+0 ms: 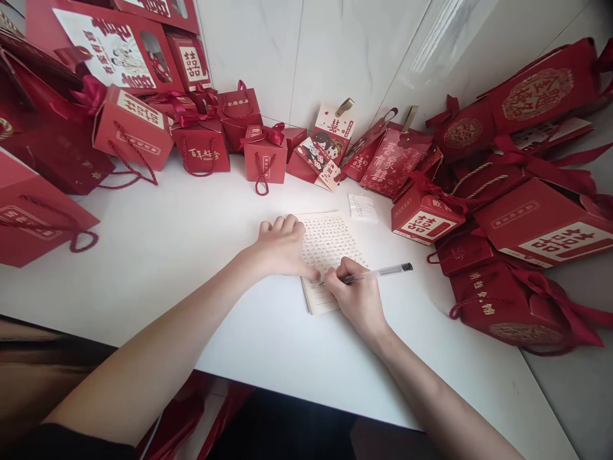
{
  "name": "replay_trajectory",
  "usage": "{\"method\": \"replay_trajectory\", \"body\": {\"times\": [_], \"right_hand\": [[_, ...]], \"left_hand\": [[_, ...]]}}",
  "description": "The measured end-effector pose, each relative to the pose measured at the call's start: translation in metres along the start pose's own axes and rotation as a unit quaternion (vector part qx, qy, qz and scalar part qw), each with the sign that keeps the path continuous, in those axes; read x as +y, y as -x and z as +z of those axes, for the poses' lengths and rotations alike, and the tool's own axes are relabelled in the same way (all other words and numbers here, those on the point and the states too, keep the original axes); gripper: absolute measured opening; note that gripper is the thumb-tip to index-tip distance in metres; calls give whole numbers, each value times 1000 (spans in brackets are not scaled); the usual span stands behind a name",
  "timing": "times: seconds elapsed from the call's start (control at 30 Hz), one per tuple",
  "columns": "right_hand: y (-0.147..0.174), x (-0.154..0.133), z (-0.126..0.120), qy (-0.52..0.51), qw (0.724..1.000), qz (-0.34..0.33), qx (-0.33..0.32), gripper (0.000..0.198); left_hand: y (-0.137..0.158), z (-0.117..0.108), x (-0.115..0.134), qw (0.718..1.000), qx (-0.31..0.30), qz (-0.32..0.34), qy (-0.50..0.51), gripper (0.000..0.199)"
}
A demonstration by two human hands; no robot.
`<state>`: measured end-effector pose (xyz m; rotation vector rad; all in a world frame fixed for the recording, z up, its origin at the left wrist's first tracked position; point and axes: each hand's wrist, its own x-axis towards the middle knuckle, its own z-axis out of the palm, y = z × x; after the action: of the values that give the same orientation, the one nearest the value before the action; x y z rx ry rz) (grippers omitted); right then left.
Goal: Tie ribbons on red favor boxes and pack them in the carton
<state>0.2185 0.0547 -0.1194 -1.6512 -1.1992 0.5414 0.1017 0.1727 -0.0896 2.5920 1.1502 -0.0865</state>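
A lined notepad (pixel 327 237) lies on the white table, most of its page covered in rows of small handwriting. My left hand (pixel 283 248) rests across its left edge, thumb stretched over the page and apart from the bent fingers, holding nothing. In my right hand (pixel 360 295) is a clear-barrelled pen (pixel 389 270) with a black end, gripped near the tip. The tip is at the lower written lines, close to my left thumb, partly hidden by my fingers. Beyond the pad's upper right corner sits a small white paper slip or packet (pixel 363 207).
Red gift boxes with ribbons and cord handles ring the table (pixel 158 268): a small box (pixel 265 156) at the back, a white-labelled box (pixel 421 214) at right, a large box (pixel 38 211) at left. Behind stands a tiled wall (pixel 345 51). The table's front edge is near my forearms.
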Motion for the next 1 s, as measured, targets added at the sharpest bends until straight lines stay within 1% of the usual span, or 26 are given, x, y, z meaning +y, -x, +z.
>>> {"method": "replay_trajectory", "body": {"times": [0.23,0.47,0.57,0.67,0.77,0.8,0.83,0.9,1.0], "right_hand": [[0,0,0,1,1000,0,12,29],[1,2,0,15,1000,-11,18,29],[2,2,1,13,1000,-12,18,29],[2,0,-3,-42,999,10,27,28],[-3,-2,-16,-140,987,42,69,32],[-5,-2,-22,-154,984,42,85,34],[-8,-1,-29,-151,983,32,101,35],[-14,3,-43,-102,986,-9,129,32],[-23,13,-60,36,984,-79,156,32]], "left_hand": [[1,0,4,1000,1,-3,0,77],[1,0,3,1000,2,1,-8,64],[0,2,1,1000,2,1,-8,65],[0,2,1,1000,4,1,-4,68],[1,-1,0,1000,-2,8,6,73],[2,-2,0,1000,-4,11,9,75],[2,-3,-1,1000,-6,12,11,77],[3,-5,-4,1000,-3,19,16,78],[3,-6,-11,999,3,47,27,78]]}}
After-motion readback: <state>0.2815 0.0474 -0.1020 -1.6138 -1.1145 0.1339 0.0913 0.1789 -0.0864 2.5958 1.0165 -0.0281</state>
